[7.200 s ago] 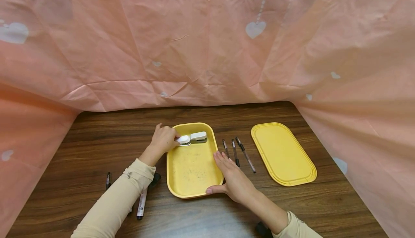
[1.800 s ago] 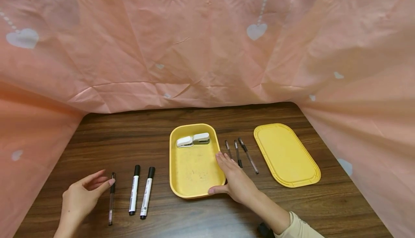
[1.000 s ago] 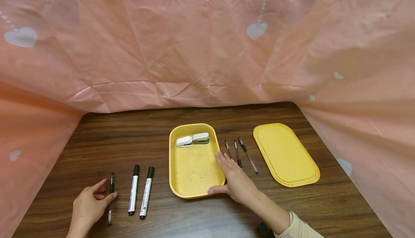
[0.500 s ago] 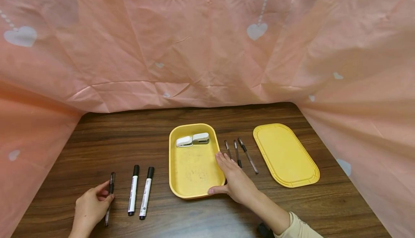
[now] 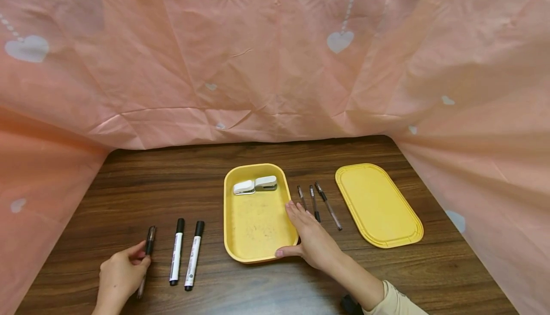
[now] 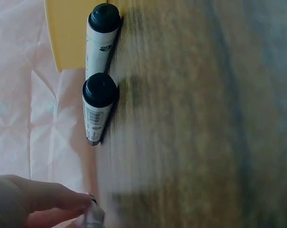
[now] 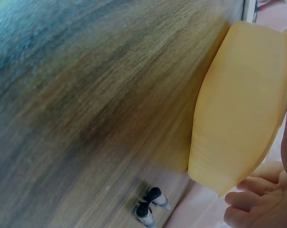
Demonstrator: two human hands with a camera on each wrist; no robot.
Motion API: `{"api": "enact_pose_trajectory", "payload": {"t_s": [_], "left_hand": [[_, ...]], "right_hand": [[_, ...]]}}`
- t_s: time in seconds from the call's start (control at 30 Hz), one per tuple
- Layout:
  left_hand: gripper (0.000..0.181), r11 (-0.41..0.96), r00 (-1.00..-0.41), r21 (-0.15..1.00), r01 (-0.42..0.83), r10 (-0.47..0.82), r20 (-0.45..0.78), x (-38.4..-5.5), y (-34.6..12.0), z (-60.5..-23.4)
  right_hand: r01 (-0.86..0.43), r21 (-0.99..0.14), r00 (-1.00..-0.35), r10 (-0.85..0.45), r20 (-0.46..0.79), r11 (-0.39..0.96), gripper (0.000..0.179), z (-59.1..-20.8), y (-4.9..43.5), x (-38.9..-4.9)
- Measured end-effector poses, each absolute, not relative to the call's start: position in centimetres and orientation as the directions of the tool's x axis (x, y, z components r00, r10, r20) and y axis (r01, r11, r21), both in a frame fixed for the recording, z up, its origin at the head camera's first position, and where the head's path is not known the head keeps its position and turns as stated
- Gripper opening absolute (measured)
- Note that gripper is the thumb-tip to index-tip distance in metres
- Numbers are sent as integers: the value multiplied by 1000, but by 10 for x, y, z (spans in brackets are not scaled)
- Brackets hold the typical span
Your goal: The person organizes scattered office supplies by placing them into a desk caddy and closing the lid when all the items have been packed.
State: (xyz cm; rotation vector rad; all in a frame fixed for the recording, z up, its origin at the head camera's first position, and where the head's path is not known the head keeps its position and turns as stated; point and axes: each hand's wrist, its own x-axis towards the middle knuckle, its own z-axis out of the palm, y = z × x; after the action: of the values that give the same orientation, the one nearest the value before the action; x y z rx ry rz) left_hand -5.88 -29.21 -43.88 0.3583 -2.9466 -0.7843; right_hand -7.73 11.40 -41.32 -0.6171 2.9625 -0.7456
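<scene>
"So, what do we have in our left hand (image 5: pixel 118 277)?"

"We pinch a dark pen (image 5: pixel 149 243) between thumb and fingers, well left of the yellow box (image 5: pixel 258 219)."

"And our right hand (image 5: pixel 315 243)?"

"That grip is wide: fingers along the box's right side, thumb at its near corner."

"What else do we see on the bench (image 5: pixel 172 181)?"

"Two white markers (image 5: pixel 177 255) between pen and box, two staplers (image 5: pixel 245 187) inside its far end, three pens (image 5: pixel 314 204) just right of it, a yellow lid (image 5: pixel 379 205) beyond those."

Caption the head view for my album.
Left hand pinches a slim dark pen; right hand touches a rectangular yellow tray.
</scene>
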Motion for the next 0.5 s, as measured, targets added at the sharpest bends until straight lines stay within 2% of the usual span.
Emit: {"api": "enact_pose_trajectory", "payload": {"t_s": [0.2,0.5], "left_hand": [[36,844,-956,515,-148,-255,143,-56,-285,-427],[34,826,-945,554,-104,-256,204,-55,-263,-397]], "right_hand": [[-373,-465,-920,-384,75,803,107,-413,114,-77],[-373,-464,-920,-385,72,804,107,-413,114,-76]]}}
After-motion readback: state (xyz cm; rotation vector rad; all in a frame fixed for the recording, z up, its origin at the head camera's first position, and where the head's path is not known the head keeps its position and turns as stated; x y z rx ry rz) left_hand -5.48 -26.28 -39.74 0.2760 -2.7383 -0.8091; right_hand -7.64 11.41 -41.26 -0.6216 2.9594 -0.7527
